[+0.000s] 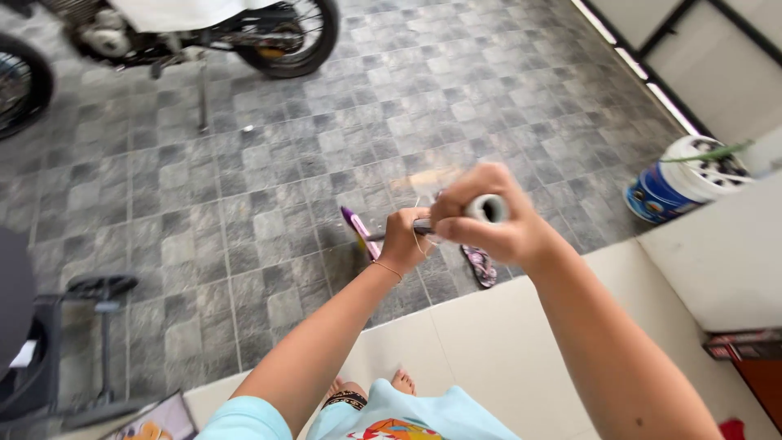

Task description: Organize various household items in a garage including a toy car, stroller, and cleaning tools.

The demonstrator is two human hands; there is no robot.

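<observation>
My right hand (489, 224) is closed around the grey end of a long handle (487, 209), raised in front of me. My left hand (405, 240) grips the same handle lower down, where it looks thin and dark. Just beyond the left hand a purple and white part (359, 228) of the tool slants down toward the grey tiled floor (244, 163). The rest of the tool is hidden behind my hands. My bare feet (371, 386) stand on a pale raised step (481, 342).
A motorcycle (204, 28) is parked at the top left. A sandal (481, 266) lies on the tiles by the step. A blue and white bucket (680, 179) stands at the right beside a white ledge (725, 253). A black stand (102, 289) is at the left.
</observation>
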